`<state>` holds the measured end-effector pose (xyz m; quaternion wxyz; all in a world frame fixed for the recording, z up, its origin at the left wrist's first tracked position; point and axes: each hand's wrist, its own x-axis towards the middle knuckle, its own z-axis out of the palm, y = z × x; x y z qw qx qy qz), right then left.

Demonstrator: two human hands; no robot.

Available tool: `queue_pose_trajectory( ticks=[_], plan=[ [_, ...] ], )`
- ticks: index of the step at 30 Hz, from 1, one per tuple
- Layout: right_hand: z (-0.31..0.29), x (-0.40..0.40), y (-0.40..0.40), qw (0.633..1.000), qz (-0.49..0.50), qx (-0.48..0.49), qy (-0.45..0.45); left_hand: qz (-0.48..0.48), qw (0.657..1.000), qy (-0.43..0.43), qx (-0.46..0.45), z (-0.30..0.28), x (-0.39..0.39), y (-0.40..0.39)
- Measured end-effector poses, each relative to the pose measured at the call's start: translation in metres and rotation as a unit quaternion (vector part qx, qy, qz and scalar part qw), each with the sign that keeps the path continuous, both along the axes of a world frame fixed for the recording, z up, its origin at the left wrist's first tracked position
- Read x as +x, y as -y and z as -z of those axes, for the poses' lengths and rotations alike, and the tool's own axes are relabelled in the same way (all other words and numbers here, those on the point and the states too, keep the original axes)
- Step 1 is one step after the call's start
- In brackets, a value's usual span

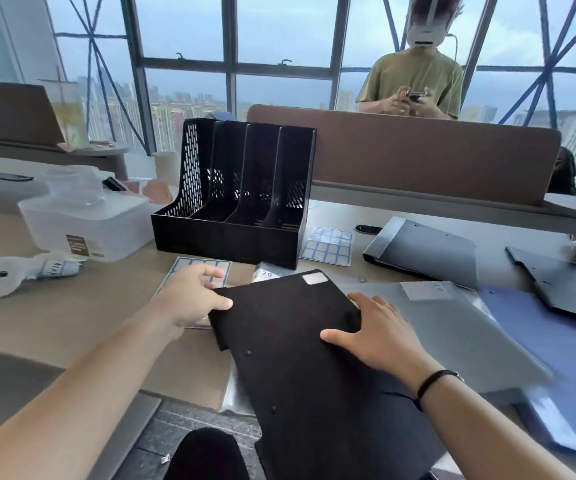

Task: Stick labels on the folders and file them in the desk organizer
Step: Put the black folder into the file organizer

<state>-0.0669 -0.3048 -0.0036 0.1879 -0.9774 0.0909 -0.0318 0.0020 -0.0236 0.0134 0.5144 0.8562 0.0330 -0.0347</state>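
Beyond and to the left of the left hand (194,299) sits a clear plastic box (85,226). That hand grips the left edge of the black folder (300,358), thumb on top and fingers apparently curled beneath, over a label sheet (193,271) lying under it. Straight ahead of both hands stands the black desk organizer (241,195), its four slots empty. The folder's far corner already carries a white label (315,279). The right hand (373,337) lies open and flat on the folder's right side, pinning it rather than gripping. Right of that hand lie a grey folder (452,327), a blue folder (556,358) and two more dark folders (428,251). Risk: with only one hand truly holding, lifting could let the folder pivot, drag the label sheet underneath, or catch on an organizer divider.
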Motion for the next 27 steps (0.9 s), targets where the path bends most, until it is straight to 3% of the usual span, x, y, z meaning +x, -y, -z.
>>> queue_pose_trajectory(
  ticks=[2,6,9,11,14,18,22,24,27],
  plan=[
    [-0.003,0.004,0.000,0.999,0.014,0.045,0.001,-0.010,0.993,-0.029,-0.114,-0.002,0.002,-0.006],
    [-0.008,0.016,0.005,0.975,0.049,0.218,-0.012,-0.043,0.941,-0.041,-0.332,-0.013,0.008,-0.010],
    [-0.018,0.026,0.005,0.903,0.060,0.424,-0.025,-0.096,0.902,-0.023,-0.420,-0.022,0.015,-0.010],
    [-0.030,0.032,-0.002,0.861,0.064,0.504,-0.034,-0.104,0.887,-0.023,-0.449,-0.029,0.015,-0.009],
    [-0.049,0.049,-0.018,0.841,0.057,0.538,-0.003,-0.084,0.889,-0.039,-0.448,-0.041,0.003,-0.014],
    [-0.076,0.083,-0.045,0.804,0.066,0.590,0.026,0.032,0.937,-0.051,-0.343,-0.058,-0.030,-0.027],
    [-0.102,0.118,-0.074,0.798,0.014,0.597,0.076,0.038,0.962,0.026,-0.271,-0.074,-0.035,-0.044],
    [-0.114,0.132,-0.091,0.816,-0.049,0.570,0.084,-0.005,0.958,0.062,-0.280,-0.083,-0.021,-0.055],
    [-0.125,0.152,-0.119,0.891,-0.129,0.424,0.095,-0.094,0.949,0.139,-0.268,-0.092,0.020,-0.077]
  ],
)
